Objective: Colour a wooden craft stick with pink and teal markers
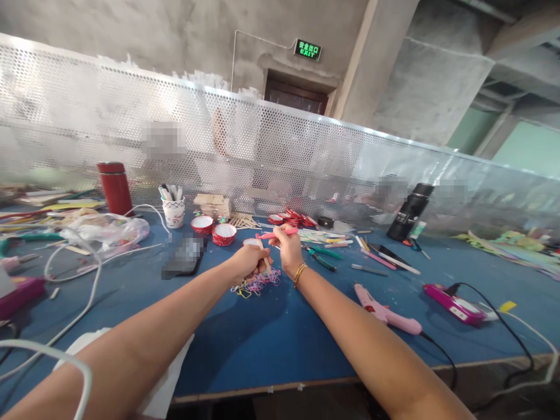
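Observation:
Over the middle of the table, my left hand [248, 261] is closed on a pale wooden craft stick [265, 264], which is held tilted. My right hand [287, 248] grips a slim pink pen-like tool [286, 232]; its tip is by the upper end of the stick, though I cannot tell whether they touch. Beneath both hands lies a tangle of thin coloured loops [258, 284], like small rubber bands. Just behind them stand red-rimmed round cups [224, 234] with white insides, one partly hidden by my left hand.
A pink glue gun [387, 312] and a magenta power strip [455, 304] lie at right, with cables. Pliers [321, 258] rest beyond my right hand. Left are a phone [186, 255], a paper cup of pens [173, 210] and a red flask [115, 189]. A black bottle [410, 211] stands far right.

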The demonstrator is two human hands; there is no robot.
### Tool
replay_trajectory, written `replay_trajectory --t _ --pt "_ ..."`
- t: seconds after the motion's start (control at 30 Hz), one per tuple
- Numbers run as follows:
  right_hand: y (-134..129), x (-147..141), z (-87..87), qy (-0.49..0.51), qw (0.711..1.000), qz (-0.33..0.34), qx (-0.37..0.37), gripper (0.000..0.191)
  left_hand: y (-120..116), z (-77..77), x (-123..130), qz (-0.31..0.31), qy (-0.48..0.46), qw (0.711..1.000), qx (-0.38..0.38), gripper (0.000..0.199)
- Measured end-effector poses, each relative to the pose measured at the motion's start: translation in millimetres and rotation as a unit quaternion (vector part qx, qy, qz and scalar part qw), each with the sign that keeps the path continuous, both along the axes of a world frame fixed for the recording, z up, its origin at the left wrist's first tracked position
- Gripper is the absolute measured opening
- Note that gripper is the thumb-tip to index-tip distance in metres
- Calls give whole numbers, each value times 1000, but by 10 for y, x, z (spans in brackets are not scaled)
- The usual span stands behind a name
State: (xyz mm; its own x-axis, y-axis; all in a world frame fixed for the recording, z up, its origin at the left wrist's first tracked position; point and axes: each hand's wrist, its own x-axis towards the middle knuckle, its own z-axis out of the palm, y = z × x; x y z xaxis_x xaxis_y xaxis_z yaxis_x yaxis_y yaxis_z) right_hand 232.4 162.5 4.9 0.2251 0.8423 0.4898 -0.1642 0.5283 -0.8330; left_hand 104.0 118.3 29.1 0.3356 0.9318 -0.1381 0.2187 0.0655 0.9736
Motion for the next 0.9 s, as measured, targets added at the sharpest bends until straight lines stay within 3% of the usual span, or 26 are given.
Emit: replay_trajectory --t 0.9 --pt "-39 20 39 -35 998 -34 26 27 -7 15 -5 3 15 1000 13 33"
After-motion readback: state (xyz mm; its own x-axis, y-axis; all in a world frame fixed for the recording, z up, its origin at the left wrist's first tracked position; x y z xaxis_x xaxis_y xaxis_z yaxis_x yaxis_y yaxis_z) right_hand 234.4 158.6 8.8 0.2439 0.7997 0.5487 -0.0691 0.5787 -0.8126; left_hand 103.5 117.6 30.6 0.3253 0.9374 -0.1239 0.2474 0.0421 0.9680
